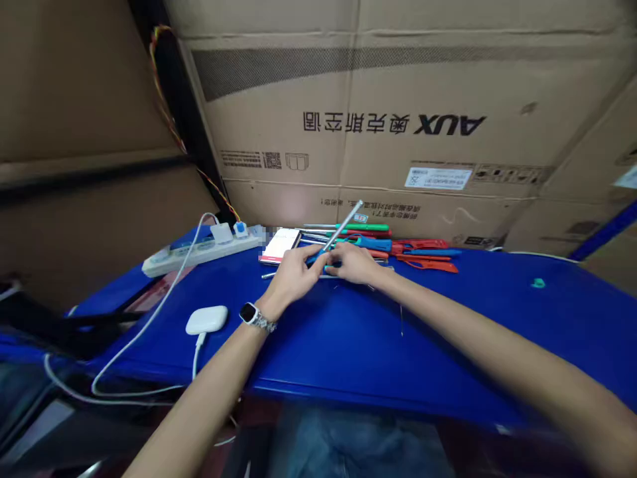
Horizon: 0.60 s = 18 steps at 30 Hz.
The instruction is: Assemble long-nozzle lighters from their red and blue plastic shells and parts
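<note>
My left hand (294, 271), with a watch (249, 313) on its wrist, is closed on the blue handle of a screwdriver (342, 224) whose metal shaft slants up and to the right. My right hand (354, 263) is closed on the same tool from the right, touching the left fingers. Both hands hover over a row of screwdrivers (368, 234) with green, red and blue handles lying at the far edge of the blue table (348, 332). Red and blue pliers-like tools (428, 255) lie just right of my hands.
A white power strip (199, 251) with plugs lies at the far left, and a white charger block (206, 319) with a cable lies nearer. A phone (280, 245) rests left of my hands. Large cardboard boxes (398, 119) wall the back. A small teal piece (537, 283) lies right.
</note>
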Tool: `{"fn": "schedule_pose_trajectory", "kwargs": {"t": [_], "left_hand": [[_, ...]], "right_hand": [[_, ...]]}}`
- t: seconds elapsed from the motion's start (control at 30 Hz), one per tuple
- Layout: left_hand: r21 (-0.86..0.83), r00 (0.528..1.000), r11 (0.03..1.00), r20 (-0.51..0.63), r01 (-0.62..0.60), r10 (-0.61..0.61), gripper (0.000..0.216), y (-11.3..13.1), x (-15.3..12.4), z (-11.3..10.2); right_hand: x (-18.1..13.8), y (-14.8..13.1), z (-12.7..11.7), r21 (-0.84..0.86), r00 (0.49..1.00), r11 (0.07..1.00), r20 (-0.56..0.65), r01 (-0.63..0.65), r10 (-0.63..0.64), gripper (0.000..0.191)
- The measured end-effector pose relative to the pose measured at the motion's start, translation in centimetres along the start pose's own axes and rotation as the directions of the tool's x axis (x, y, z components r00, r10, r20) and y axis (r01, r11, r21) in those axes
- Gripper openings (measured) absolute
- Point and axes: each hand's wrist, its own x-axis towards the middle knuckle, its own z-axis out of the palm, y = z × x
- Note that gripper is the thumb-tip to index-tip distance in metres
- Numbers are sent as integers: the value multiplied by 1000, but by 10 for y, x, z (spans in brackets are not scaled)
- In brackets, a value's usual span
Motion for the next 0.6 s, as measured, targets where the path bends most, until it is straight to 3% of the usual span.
{"fn": "schedule_pose_trajectory", "kwargs": {"t": [0.13, 0.23, 0.3, 0.4, 0.47, 0.6], "left_hand": [[95, 997, 993, 48, -70, 66, 30, -1, -2, 2], [197, 989, 974, 114, -113, 92, 28, -2, -3, 3], [238, 980, 960, 170, -145, 106, 28, -1, -4, 5], [274, 959, 940, 250, -201, 132, 33, 1, -6, 7], [309, 955, 928, 269, -209, 125, 33, 3, -7, 8], [382, 951, 899, 292, -214, 103, 32, 3, -7, 8]], "right_hand": [[-17, 9, -10, 339, 995, 938, -38, -79, 97, 12], [-38, 19, -16, 729, 968, 668, -27, -153, 251, 20], [-54, 25, -20, 873, 923, 448, 7, -193, 384, 30], [-71, 31, -27, 966, 846, 162, 88, -202, 527, 23], [-77, 33, -30, 989, 810, 21, 109, -148, 576, 21], [-77, 32, -33, 992, 752, -109, 116, -60, 649, 23]]}}
